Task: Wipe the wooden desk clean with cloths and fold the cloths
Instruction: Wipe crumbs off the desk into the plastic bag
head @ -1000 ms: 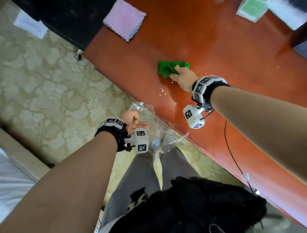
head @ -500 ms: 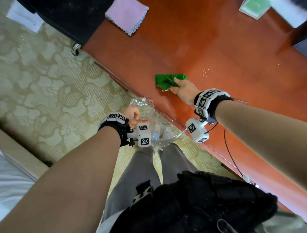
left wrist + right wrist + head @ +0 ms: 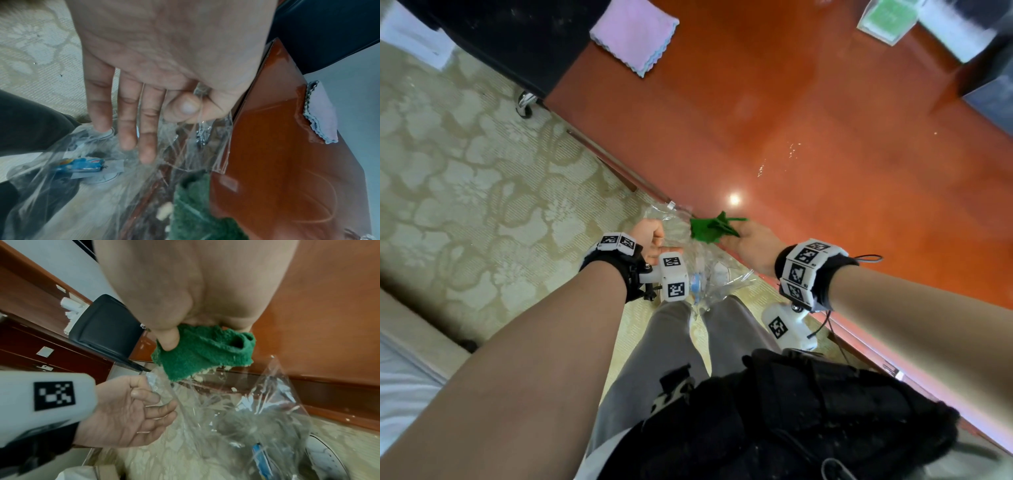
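Desk (image 3: 825, 144): red-brown wood, running far-left to near-right. 
Clear bag (image 3: 698, 270): hangs below the desk's near edge; left hand (image 3: 652, 238) pinches its rim, other fingers straight. 
Pink cloth (image 3: 635, 32): flat, far-left corner. 
Green cloth (image 3: 710, 229): bunched at the near edge above the bag, gripped by the right hand (image 3: 751, 245). 
Crumbs (image 3: 202, 374): along its lower edge.

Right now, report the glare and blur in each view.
Head view: a bright lamp glare spot on the wooden desk, far corners smeared. Left wrist view: the green cloth is blurred and dim. Right wrist view: sharp on the cloth, the plastic bag glints.
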### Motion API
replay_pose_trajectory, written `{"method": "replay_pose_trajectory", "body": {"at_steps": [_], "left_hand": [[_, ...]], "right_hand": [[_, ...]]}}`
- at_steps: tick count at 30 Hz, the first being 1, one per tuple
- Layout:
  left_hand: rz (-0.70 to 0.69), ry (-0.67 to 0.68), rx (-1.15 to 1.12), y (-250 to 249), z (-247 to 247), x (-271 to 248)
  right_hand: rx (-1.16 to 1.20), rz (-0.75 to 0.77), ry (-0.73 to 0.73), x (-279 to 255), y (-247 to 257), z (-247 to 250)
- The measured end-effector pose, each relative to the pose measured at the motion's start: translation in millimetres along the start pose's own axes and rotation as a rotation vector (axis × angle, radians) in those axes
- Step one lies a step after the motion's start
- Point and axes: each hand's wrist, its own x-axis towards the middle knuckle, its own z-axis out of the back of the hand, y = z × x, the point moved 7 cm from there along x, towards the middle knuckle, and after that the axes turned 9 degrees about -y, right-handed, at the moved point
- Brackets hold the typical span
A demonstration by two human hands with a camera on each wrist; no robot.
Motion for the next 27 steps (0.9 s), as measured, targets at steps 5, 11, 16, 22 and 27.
{"method": "replay_pose_trajectory", "body": {"at_steps": [5, 11, 16, 22, 27], "left_hand": [[-0.017, -0.006, -0.007, 2, 3, 4], [-0.045, 0.019, 0.052, 0, 1, 5], [-0.082, 0.026, 0.119, -4, 0, 3], [-0.088, 0.009, 0.142, 2, 3, 1], [-0.092, -0.004, 0.131, 5, 5, -2]], "right_hand": [[0.027, -0.036, 0.007, -1, -1, 5], [0.019, -0.061, -0.009, 9, -1, 11], [0.151, -0.153, -0.051, 17, -11, 21], [0.516, -0.251, -0.36, 29, -32, 83], [0.583, -0.239, -0.642, 49, -58, 135]]}}
